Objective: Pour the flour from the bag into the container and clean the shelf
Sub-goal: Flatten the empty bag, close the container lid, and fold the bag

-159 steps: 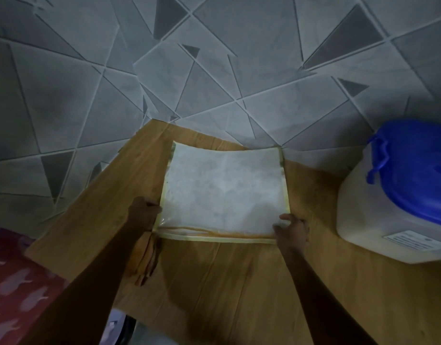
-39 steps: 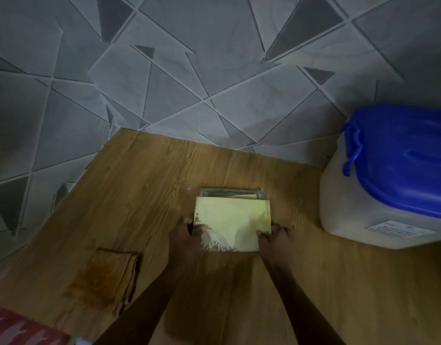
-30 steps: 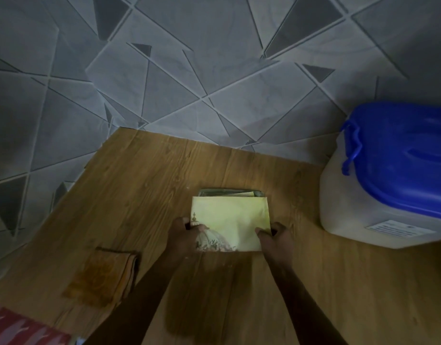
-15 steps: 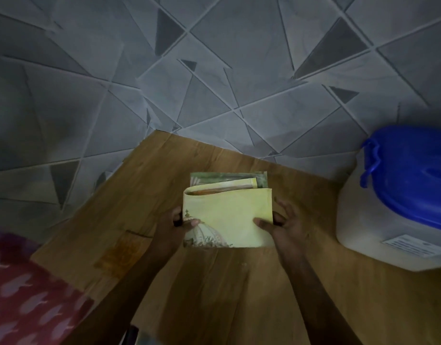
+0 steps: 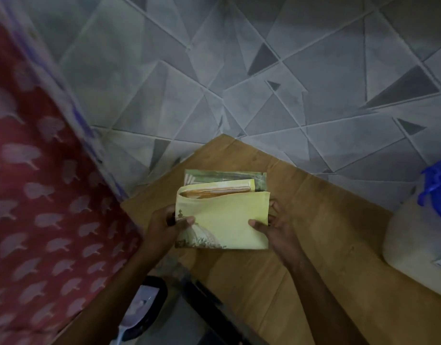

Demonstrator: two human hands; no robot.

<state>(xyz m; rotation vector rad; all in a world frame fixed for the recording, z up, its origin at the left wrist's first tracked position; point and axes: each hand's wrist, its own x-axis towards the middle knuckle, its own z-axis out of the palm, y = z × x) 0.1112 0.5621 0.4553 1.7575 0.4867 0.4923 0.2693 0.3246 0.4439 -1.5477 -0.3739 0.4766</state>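
Since half a second ago: view swung left, bag raised slightly.
Item, shelf [image 5: 314,282]: wooden, carries all below.
Item, container [image 5: 418,235]: white, blue lid on, at the shelf's right edge, well apart from my hands.
Item, bag [image 5: 222,217]: folded flat, yellow, long axis left to right, held just above the shelf.
Item, left hand [image 5: 164,227]: fingers pinching the bag's left edge.
Item, right hand [image 5: 276,227]: fingers gripping its right edge, nearer the container.
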